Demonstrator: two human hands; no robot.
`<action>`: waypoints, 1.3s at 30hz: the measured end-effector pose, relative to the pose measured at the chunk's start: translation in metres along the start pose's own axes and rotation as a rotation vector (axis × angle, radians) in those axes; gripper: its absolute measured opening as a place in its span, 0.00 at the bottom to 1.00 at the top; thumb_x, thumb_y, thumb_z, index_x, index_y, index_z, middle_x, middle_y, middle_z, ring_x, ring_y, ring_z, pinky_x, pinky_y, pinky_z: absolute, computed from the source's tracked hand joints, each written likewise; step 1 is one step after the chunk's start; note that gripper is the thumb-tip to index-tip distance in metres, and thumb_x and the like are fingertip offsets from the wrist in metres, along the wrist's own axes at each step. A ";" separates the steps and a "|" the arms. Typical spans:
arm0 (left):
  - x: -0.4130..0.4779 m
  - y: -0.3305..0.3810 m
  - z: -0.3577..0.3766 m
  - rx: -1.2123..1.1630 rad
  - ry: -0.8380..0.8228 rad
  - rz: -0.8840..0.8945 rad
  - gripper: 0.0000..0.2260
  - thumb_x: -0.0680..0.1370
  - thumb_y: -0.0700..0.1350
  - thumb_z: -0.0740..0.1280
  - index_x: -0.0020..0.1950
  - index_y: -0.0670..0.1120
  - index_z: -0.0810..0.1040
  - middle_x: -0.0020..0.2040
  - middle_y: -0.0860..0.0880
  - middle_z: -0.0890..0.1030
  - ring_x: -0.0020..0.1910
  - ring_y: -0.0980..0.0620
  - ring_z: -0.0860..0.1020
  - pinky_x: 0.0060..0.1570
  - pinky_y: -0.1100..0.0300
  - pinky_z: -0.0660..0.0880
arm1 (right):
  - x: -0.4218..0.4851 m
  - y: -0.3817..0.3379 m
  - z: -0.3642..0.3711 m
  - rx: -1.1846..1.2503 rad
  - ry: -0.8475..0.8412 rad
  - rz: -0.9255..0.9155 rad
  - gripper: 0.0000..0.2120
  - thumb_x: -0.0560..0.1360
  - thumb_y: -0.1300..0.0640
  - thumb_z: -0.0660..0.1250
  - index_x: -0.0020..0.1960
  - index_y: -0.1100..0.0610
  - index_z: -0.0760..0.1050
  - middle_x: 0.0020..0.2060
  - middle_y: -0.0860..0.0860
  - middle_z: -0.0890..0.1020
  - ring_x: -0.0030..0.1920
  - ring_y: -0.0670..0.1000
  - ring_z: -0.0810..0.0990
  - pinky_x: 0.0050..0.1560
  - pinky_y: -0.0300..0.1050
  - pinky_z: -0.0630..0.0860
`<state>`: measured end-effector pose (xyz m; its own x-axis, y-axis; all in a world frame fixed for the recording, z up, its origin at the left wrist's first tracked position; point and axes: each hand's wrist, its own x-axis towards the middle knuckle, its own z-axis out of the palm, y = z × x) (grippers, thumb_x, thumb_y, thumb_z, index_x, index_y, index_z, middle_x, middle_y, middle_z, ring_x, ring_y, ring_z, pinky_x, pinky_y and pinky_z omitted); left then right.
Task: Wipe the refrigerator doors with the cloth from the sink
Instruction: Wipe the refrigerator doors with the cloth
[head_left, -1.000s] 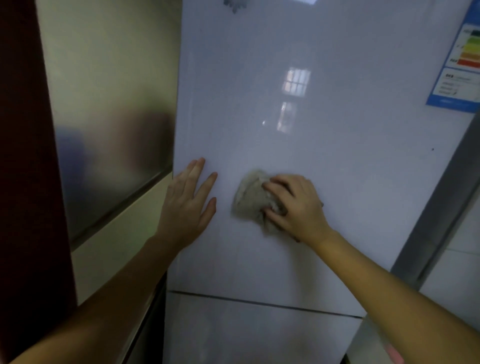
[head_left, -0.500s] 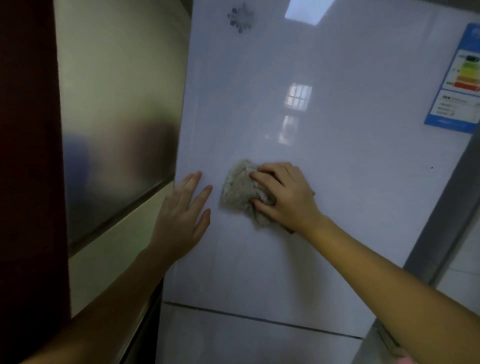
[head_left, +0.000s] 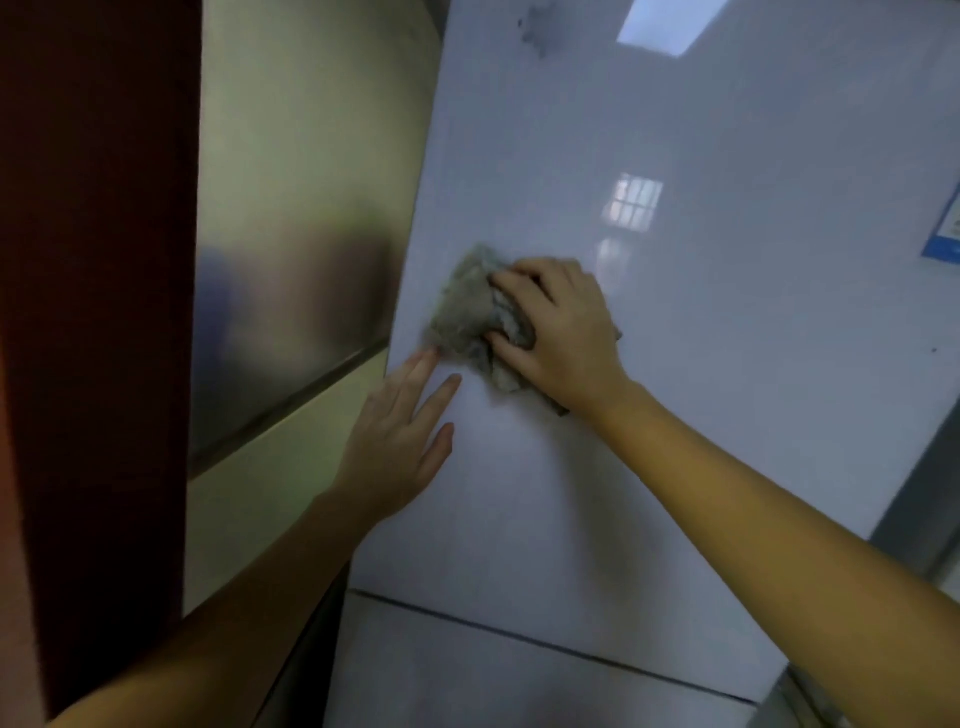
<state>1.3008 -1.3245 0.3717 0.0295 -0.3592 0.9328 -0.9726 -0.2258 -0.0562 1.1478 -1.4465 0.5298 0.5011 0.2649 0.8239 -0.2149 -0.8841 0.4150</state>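
Wiping is well underway here, on the upper refrigerator door (head_left: 701, 364). The right hand (head_left: 563, 332) has the cloth (head_left: 470, 317) bunched up and pressed flat against the glossy white panel, fingers (head_left: 506, 283) curled over the wad and thumb tucked under it, so it's gripping and pushing at once. The cloth sits close to the door's left edge, about mid-height in view, and most of it pokes out to the left of the knuckles.

The left hand (head_left: 397, 441) holds nothing. It's laid flat on the door with fingers loosely spread, just below and left of the cloth, fingertips nearly touching the rag's lower corner (looks like it's just bracing the door so it doesn't swing).

My guess for what's next: since the cloth is already at the left edge, the stroke has to reverse or drop down, and the left hand is kind of in the way if it goes down. There's a lot of door to the right and above, up toward the blue sticker (head_left: 945, 239) at the far right. The lower door (head_left: 519, 686), below the dark seam, doesn't look touched from here, but honestly you can't tell wet from dry on that glossy finish.
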 end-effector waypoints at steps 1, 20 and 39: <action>0.000 0.000 0.000 -0.002 0.002 0.000 0.23 0.82 0.50 0.61 0.76 0.43 0.69 0.78 0.39 0.65 0.77 0.40 0.65 0.73 0.47 0.65 | -0.018 0.003 -0.002 -0.002 -0.004 0.002 0.23 0.73 0.48 0.74 0.64 0.59 0.80 0.58 0.57 0.81 0.57 0.61 0.78 0.54 0.55 0.74; -0.005 0.032 0.011 -0.035 -0.046 -0.076 0.24 0.82 0.51 0.60 0.75 0.43 0.69 0.79 0.38 0.61 0.79 0.39 0.61 0.75 0.42 0.62 | -0.195 0.043 -0.038 -0.018 -0.014 0.255 0.22 0.75 0.47 0.73 0.64 0.58 0.78 0.59 0.57 0.79 0.57 0.59 0.77 0.56 0.54 0.73; -0.016 0.067 0.032 0.058 0.035 -0.025 0.24 0.81 0.52 0.59 0.75 0.43 0.69 0.79 0.38 0.62 0.78 0.38 0.61 0.74 0.43 0.61 | -0.210 0.052 -0.029 -0.072 0.195 0.234 0.24 0.74 0.48 0.75 0.66 0.55 0.78 0.62 0.54 0.78 0.60 0.57 0.75 0.58 0.52 0.70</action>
<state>1.2429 -1.3629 0.3418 0.0441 -0.3209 0.9461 -0.9567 -0.2863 -0.0525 1.0070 -1.5369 0.3900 0.2622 0.1320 0.9560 -0.3678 -0.9022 0.2254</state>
